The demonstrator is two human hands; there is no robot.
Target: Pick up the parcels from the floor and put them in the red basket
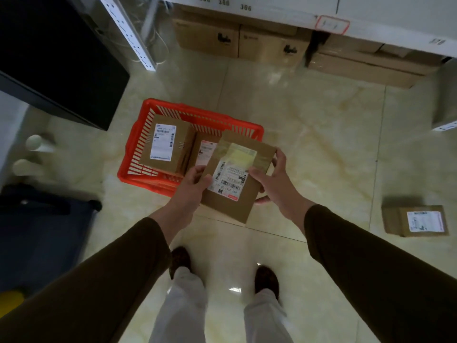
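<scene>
You've got the flat brown cardboard parcel (237, 177) pinched at both edges, left hand (195, 184) & right hand (274, 179) fingers curled round it, to steady it over the red slatted plastic basket (138, 142).

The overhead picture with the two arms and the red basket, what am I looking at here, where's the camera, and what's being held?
There is no machine here. The camera sits on a person's head and looks down, so you see their own arms, legs and shoes from above. The left hand and the right hand hold a flat cardboard parcel by its two sides, above the near right corner of the red basket. The basket stands on the tiled floor and already holds a labelled box, with another parcel partly hidden beside it. One more parcel lies on the floor to the right. Brown cartons sit under the shelving at the top.
</scene>
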